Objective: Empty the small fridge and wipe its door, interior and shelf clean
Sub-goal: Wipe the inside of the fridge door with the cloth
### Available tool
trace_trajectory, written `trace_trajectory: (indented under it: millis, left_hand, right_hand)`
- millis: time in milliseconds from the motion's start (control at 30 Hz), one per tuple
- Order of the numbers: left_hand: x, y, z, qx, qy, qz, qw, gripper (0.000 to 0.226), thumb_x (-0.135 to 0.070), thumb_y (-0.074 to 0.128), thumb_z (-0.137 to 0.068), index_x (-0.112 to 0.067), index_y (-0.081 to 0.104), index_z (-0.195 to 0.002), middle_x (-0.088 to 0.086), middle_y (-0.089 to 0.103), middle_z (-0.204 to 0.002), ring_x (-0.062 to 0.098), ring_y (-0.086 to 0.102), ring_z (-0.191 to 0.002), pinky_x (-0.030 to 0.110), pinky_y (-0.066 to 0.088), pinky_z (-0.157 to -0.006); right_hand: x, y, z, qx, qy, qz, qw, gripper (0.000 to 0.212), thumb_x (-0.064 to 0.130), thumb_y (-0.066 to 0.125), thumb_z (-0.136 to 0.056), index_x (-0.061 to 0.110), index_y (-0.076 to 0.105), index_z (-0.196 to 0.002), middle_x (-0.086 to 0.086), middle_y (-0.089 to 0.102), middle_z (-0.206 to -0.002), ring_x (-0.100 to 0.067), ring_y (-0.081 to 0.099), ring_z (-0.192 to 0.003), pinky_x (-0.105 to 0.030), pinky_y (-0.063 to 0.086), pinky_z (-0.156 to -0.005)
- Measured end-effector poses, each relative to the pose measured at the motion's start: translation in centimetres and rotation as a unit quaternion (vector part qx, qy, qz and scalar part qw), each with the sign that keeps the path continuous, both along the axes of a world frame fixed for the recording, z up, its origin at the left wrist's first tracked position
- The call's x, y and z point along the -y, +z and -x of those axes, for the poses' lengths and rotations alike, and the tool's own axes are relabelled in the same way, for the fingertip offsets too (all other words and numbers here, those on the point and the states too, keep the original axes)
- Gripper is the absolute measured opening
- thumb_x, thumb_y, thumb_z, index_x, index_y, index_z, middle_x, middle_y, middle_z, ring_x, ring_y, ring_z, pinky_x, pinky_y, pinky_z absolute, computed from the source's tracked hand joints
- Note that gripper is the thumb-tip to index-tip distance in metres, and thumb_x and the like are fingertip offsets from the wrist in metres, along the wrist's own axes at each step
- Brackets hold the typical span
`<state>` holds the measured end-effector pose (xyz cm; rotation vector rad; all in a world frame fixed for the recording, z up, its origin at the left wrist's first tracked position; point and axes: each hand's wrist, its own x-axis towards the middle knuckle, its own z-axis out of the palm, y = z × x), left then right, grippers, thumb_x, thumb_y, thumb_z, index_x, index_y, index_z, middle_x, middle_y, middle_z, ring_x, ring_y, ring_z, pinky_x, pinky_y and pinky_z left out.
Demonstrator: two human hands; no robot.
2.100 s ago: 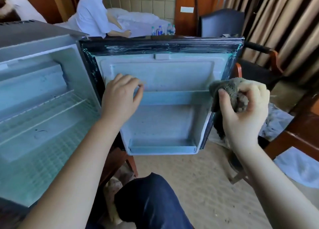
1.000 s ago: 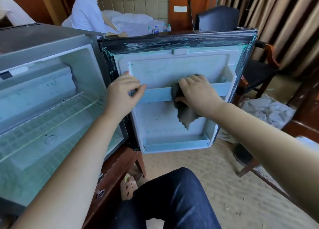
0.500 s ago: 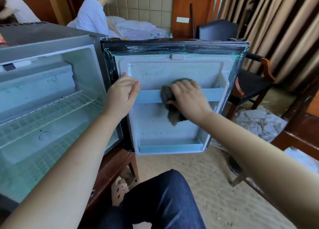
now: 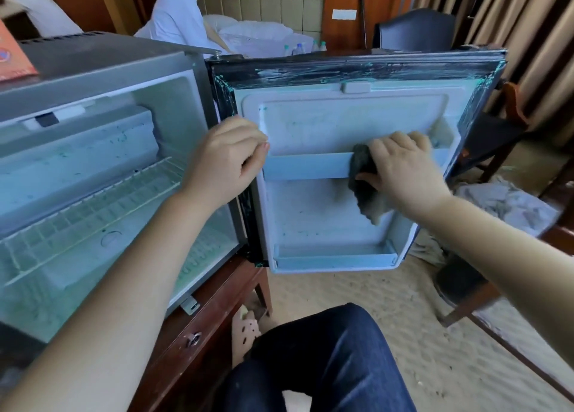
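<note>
Left hand (image 4: 230, 159) curls round the edge of the fridge door (image 4: 326, 122), steadying it, while right hand (image 4: 402, 170) alongside clasps a dark cloth (image 4: 362, 170) against its rail (image 4: 307, 166).

Atop wooden cabinet (image 4: 198, 321), small fridge (image 4: 102, 66)

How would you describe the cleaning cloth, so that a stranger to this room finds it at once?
Look at the open fridge door, beside the small fridge. On its pale middle rail, the right hand holds the cloth. It is the only dark, crumpled thing on that white door.
</note>
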<state>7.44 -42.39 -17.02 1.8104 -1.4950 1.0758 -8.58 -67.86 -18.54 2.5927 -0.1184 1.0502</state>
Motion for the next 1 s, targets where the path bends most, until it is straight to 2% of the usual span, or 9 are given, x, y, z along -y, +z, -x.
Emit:
trace_trajectory:
  millis: [100,167,267,400,500,733,833,900,1000]
  left_hand:
    - [-1.2,0.4,-0.3,0.032,0.015,-0.040,0.999,0.019,-0.002,0.055,-0.092,-0.001,0.074,-0.096,0.012,0.071,-0.101,0.032,0.062,-0.096,0.040,0.047,-0.096]
    - [-1.8,0.3,-0.5,0.023,0.029,-0.075,0.996,0.032,0.003,0.046,-0.089,-0.004,0.073,-0.106,0.010,0.070,-0.111,0.029,0.058,-0.107,0.041,0.037,-0.108]
    - [-2.4,0.2,-0.4,0.003,0.065,-0.114,0.991,0.048,0.001,0.035,-0.085,-0.010,0.070,-0.115,0.006,0.067,-0.122,0.026,0.054,-0.116,0.044,0.030,-0.112]
    - [-2.5,-0.4,0.5,-0.056,0.071,-0.118,0.989,0.052,-0.001,0.031,-0.083,-0.008,0.065,-0.122,0.007,0.062,-0.130,0.027,0.054,-0.122,0.040,0.029,-0.114]
    - [-2.6,-0.8,1.3,-0.083,0.075,-0.105,0.988,0.053,0.000,0.031,-0.084,-0.007,0.064,-0.124,0.006,0.061,-0.131,0.029,0.053,-0.121,0.040,0.033,-0.113]
    - [-3.0,-1.1,2.2,-0.088,0.121,-0.109,0.983,0.061,0.018,0.044,-0.081,-0.013,0.061,-0.130,0.001,0.057,-0.137,0.029,0.050,-0.127,0.047,0.035,-0.112]
    - [-2.8,-1.2,2.5,-0.077,0.140,-0.102,0.982,0.056,0.008,0.038,-0.085,-0.015,0.062,-0.130,0.000,0.058,-0.136,0.028,0.053,-0.126,0.045,0.036,-0.111]
    - [-2.6,-1.2,2.5,-0.062,0.138,-0.086,0.985,0.051,-0.001,0.035,-0.087,-0.014,0.064,-0.126,0.001,0.061,-0.133,0.027,0.056,-0.122,0.044,0.041,-0.107]
    - [-2.1,-1.5,2.0,-0.026,0.117,-0.061,0.991,0.030,-0.008,0.051,-0.090,-0.010,0.071,-0.113,0.006,0.066,-0.122,0.030,0.058,-0.112,0.046,0.050,-0.094]
  right_hand:
    - [-4.5,-0.5,-3.3,0.015,0.044,-0.012,0.999,0.042,0.032,0.084,-0.062,0.006,0.054,-0.077,-0.012,0.056,-0.068,-0.032,0.058,-0.069,-0.039,0.030,-0.073]
    - [-7.8,-1.0,-5.6,0.021,0.047,-0.004,0.999,0.045,0.037,0.085,-0.058,0.008,0.054,-0.074,-0.008,0.055,-0.065,-0.028,0.057,-0.065,-0.037,0.032,-0.072]
    - [-11.2,-1.3,-7.8,0.025,0.020,-0.002,1.000,0.050,0.051,0.081,-0.055,0.011,0.056,-0.072,-0.003,0.056,-0.062,-0.025,0.058,-0.064,-0.033,0.036,-0.072]
    - [-11.5,-1.0,-8.5,0.081,0.012,0.001,0.997,0.046,0.056,0.053,-0.082,0.013,0.057,-0.066,-0.003,0.057,-0.055,-0.024,0.057,-0.057,-0.034,0.029,-0.071]
    - [-11.6,-0.5,-8.6,0.096,0.047,-0.037,0.994,0.049,0.051,0.041,-0.089,0.013,0.057,-0.062,-0.004,0.057,-0.050,-0.025,0.054,-0.052,-0.035,0.028,-0.069]
    - [-7.5,-0.3,-5.3,0.044,0.101,-0.009,0.994,0.038,0.046,0.045,-0.080,0.013,0.062,-0.081,-0.002,0.064,-0.068,-0.027,0.059,-0.071,-0.038,0.027,-0.076]
    - [-2.8,0.2,-2.3,0.004,0.078,-0.003,0.997,0.039,0.045,0.048,-0.082,0.010,0.064,-0.088,-0.007,0.066,-0.074,-0.031,0.060,-0.076,-0.041,0.028,-0.076]
    - [0.8,0.7,0.5,-0.018,0.039,0.001,0.999,0.034,0.039,0.062,-0.082,0.006,0.063,-0.091,-0.010,0.067,-0.078,-0.033,0.060,-0.079,-0.042,0.033,-0.076]
    - [3.7,1.2,3.3,-0.046,-0.014,-0.005,0.999,0.041,0.031,0.081,-0.071,0.003,0.063,-0.096,-0.013,0.068,-0.084,-0.036,0.060,-0.084,-0.043,0.040,-0.075]
